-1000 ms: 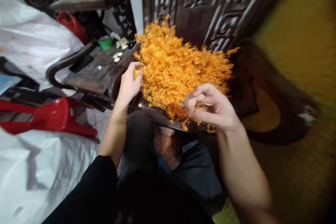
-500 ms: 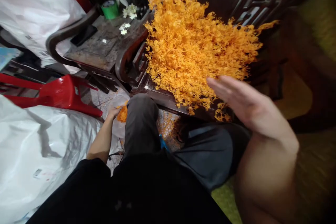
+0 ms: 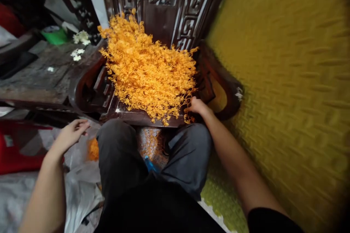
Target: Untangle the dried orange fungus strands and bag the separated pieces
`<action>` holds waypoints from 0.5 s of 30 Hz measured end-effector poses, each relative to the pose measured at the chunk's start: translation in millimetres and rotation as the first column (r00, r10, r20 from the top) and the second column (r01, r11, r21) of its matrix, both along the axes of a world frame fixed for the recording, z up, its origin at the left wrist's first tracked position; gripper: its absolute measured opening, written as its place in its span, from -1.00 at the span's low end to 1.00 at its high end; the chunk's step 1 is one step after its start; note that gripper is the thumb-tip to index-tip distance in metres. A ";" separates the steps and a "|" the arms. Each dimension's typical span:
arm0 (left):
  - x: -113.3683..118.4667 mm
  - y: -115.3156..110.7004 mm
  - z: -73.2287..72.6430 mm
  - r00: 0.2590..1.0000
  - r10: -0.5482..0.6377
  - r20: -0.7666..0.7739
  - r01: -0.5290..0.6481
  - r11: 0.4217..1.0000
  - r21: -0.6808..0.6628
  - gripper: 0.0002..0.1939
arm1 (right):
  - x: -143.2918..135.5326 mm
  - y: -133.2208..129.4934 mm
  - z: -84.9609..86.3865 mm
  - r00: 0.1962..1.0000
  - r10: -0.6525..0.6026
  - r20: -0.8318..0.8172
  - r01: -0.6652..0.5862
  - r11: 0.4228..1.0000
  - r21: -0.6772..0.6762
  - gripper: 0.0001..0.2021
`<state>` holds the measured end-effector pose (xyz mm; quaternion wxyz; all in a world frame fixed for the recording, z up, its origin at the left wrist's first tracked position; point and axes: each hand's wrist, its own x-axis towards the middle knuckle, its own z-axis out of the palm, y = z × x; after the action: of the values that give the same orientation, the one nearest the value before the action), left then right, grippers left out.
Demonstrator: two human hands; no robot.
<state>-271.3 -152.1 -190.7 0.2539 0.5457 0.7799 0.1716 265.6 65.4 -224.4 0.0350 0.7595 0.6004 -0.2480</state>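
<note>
Orange feathery sprigs [image 3: 150, 74] heaped on dark carved wooden chair [image 3: 160, 21].
Left hand [image 3: 71, 134] released, empty; right hand [image 3: 199, 106] at sprigs' edge, grip unclear.

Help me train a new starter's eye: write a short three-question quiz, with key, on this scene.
1. Choose one. The big orange pile rests on: (a) the floor; (b) a dark wooden chair; (c) a red stool.
2. True or false: the left hand grips the green tape.
3. Which of the person's hands is at the pile's lower right edge?

Key: 1. b. 2. False; it looks empty. 3. The right hand.
</note>
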 end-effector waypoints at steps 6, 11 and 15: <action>64.0 16.7 94.1 0.992 -0.021 -0.128 0.041 0.987 0.156 -0.67 | -1.7 -2.5 -13.4 0.978 -0.144 -0.153 0.131 0.987 -0.094 -0.58; 124.0 24.3 123.5 0.932 -0.358 -0.048 0.361 0.918 0.164 -0.64 | -7.1 -8.5 -15.7 0.925 -0.218 -0.310 0.160 0.966 -0.203 -0.59; 163.9 35.0 135.1 0.780 -0.626 -0.020 0.623 0.772 0.127 -0.64 | -15.0 -14.5 -6.8 0.901 -0.232 -0.366 0.161 0.963 -0.214 -0.60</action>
<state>-107.4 -117.1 -55.5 0.2703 0.7864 0.5393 0.1331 250.6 50.9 -231.2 -0.0417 0.7458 0.4909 -0.4484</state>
